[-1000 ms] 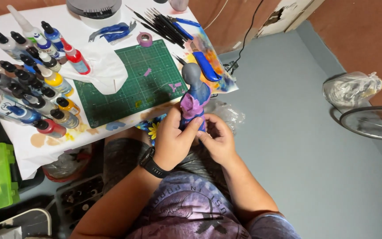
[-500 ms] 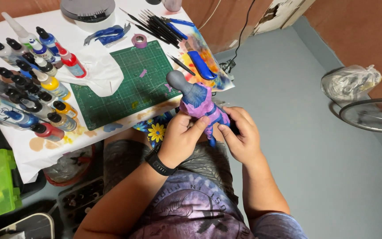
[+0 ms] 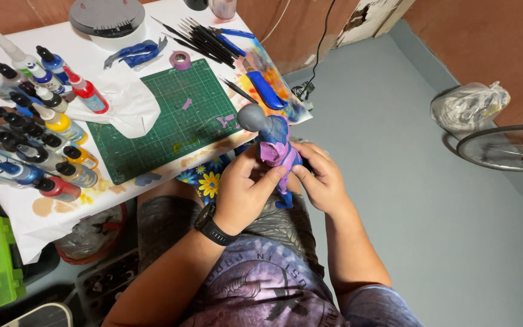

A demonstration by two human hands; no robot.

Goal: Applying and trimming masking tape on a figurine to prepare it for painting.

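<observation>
Both the left hand and right hand grip the blue-and-purple figurine above the lap, near the cutting mat; it looks rigid, light (paint possibly wet), best held by its torso.

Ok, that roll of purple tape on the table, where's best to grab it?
The purple tape roll lies flat at the green cutting mat's far edge. Probably pinch its outer rim from straight above; the blue tool crowds the left side, so stay on the right.
</observation>
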